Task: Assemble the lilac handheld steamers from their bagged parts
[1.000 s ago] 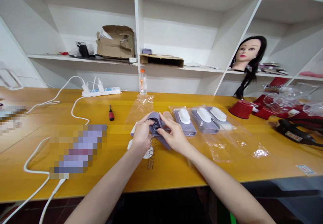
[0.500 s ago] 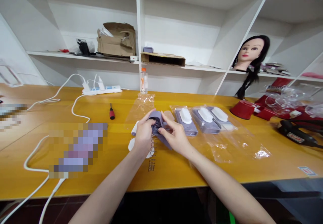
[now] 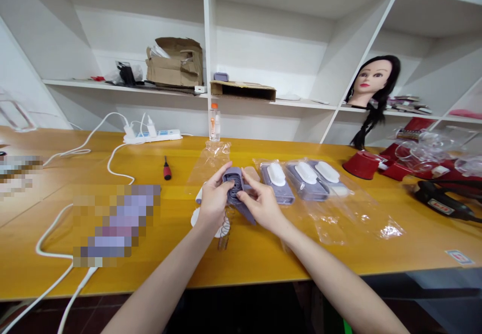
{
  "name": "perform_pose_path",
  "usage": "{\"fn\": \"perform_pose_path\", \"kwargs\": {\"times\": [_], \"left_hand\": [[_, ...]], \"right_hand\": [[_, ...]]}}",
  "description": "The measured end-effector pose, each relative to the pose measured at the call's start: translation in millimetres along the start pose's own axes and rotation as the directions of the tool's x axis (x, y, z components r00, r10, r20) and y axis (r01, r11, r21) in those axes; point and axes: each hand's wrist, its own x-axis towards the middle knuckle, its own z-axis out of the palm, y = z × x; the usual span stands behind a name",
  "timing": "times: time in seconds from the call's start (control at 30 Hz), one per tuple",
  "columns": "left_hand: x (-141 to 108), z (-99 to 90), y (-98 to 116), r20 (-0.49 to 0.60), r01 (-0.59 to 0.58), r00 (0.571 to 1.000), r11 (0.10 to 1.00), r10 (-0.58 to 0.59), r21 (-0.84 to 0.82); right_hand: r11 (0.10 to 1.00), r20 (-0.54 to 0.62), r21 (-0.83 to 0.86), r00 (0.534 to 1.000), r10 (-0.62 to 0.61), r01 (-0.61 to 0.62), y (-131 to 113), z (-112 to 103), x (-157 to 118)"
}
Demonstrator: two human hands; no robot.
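Between my two hands is a purple-grey plastic housing (image 3: pixel 230 174) with a dark coiled part inside its opening. My left hand (image 3: pixel 214 201) grips it from the left, the thumb pressed into the coil. My right hand (image 3: pixel 262 202) holds its right side, thumb near the opening. From the underside hangs a loose wire spring (image 3: pixel 223 233), stretched toward the table. Close under my left hand lies a white round piece (image 3: pixel 195 217), partly covered. A clear plastic bag (image 3: pixel 211 160) lies just beyond the hands.
To the right stand several purple-grey boxes with white oval tops, one bagged box (image 3: pixel 278 193) nearest. A red-handled screwdriver (image 3: pixel 167 169) and a power strip (image 3: pixel 161 135) are at left. Farther right are a red base (image 3: pixel 359 165) and a black tool (image 3: pixel 433 198). A bottle (image 3: pixel 215 123) stands behind.
The housing has tilted, so its coiled inside faces me more. The spring below has swung and shortened slightly. Both hands keep their grip.
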Motion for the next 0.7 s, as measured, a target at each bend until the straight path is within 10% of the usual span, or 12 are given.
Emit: {"fn": "perform_pose_path", "kwargs": {"times": [0.33, 0.7], "left_hand": [[-1.9, -0.4, 0.4, 0.015, 0.038, 0.999, 0.999, -0.038, -0.037], [0.9, 1.1, -23.2, 0.094, -0.211, 0.975, 0.975, 0.204, 0.070]], "right_hand": [[0.987, -0.042, -0.098, 0.991, -0.128, 0.124, -8.3, -1.9, -1.7], [0.984, -0.157, -0.180, 0.987, -0.038, 0.009, -16.5, -3.5, 3.6]]}}
